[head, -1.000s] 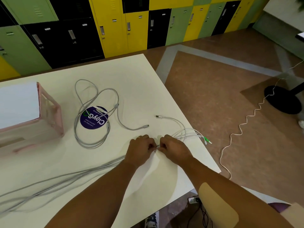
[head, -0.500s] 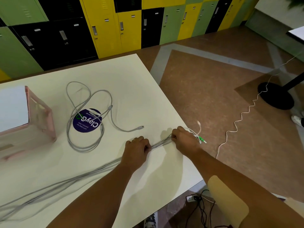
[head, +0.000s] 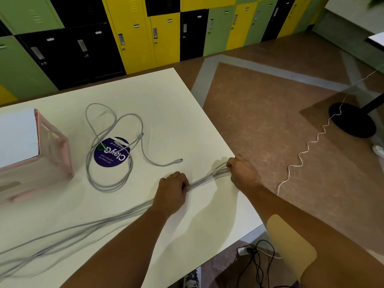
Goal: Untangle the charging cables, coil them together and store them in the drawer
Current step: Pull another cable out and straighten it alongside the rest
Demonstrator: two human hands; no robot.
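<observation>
Left hand (head: pixel 171 189) is curled into a fist round the bundle of grey charging cables (head: pixel 207 178), knuckles up, resting on the tabletop (head: pixel 166 113) near its front edge. Right hand (head: pixel 242 173) pinches the same bundle at the tabletop's right edge, fingers folded over the strands, which fan slightly just before its grip. Between the two hands the strands run side by side, close to straight and just above the surface; behind the left hand they trail along the tabletop toward its near left corner, out of the frame. Further in, a separate grey cable (head: pixel 109 187) lies in loose overlapping loops, partly over a round purple sticker (head: pixel 111 153), its plug end pointing toward the right edge. At the left edge stands a translucent pink drawer unit (head: pixel 60 150) with a white top. Beyond the far edge a wall of yellow, green and black lockers (head: pixel 137 34) lines the room. On the brown floor (head: pixel 270 100) to the right a kinked white cord (head: pixel 307 146) runs past a black round base (head: pixel 353 119), and black wires (head: pixel 257 260) lie under the tabletop's near right corner.
</observation>
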